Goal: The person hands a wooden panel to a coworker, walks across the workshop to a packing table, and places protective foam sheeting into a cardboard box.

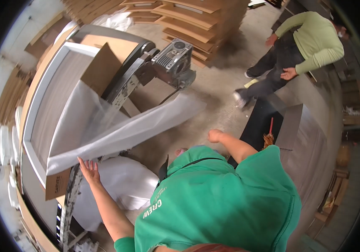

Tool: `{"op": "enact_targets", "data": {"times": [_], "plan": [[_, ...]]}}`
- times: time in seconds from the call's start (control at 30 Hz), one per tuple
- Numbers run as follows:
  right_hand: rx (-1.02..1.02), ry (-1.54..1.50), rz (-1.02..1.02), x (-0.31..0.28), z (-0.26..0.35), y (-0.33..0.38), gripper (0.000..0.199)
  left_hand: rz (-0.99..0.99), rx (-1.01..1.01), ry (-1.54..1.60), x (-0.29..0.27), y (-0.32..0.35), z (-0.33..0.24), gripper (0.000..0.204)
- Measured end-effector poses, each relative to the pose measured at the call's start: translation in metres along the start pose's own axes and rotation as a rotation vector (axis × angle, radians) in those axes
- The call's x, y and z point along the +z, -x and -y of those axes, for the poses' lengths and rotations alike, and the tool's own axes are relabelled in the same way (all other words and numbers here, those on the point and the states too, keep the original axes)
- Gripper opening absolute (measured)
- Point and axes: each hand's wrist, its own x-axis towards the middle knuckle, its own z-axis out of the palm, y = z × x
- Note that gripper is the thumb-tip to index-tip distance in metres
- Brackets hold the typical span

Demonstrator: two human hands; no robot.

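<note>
A thin white, translucent foam sheet [125, 134] lies partly over a grey wood-grain panel [58, 88] with a white border. Its free end lifts out to the right over the floor. My left hand [89, 170] is open, fingers stretched up against the sheet's near edge. My right hand [215, 135] is held out in front of me, closed in a fist, with nothing visible in it and apart from the sheet. Brown cardboard [58, 185] sticks out at the panel's near corner, and another cardboard flap [101, 69] stands up at its far side.
A conveyor frame [73, 197] with a motor [173, 63] runs beside the panel. White sheeting [117, 182] hangs below my left arm. Stacked cardboard [201, 25] stands behind. A co-worker [310, 42] walks at far right, near grey panels [299, 143] and a red-handled brush [268, 139].
</note>
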Motion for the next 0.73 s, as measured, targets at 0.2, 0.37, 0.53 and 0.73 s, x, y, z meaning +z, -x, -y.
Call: {"op": "enact_targets", "data": {"times": [0.2,0.37,0.53,0.73], "plan": [[0.027,-0.133,0.124,0.02,0.008,0.035,0.025,0.069,-0.103,-0.07,-0.026,-0.029,0.051,0.03],[0.044,-0.094,0.137,0.007,-0.007,0.058,0.027,-0.116,-0.133,-0.189,-0.059,0.013,0.099,0.019],[0.029,0.095,0.278,-0.018,-0.003,0.047,0.028,-0.416,-0.168,-0.218,-0.161,0.071,0.163,0.016],[-0.431,0.374,0.299,-0.007,0.038,-0.098,0.036,-0.321,-0.543,-0.358,-0.227,0.227,0.274,0.024]]}}
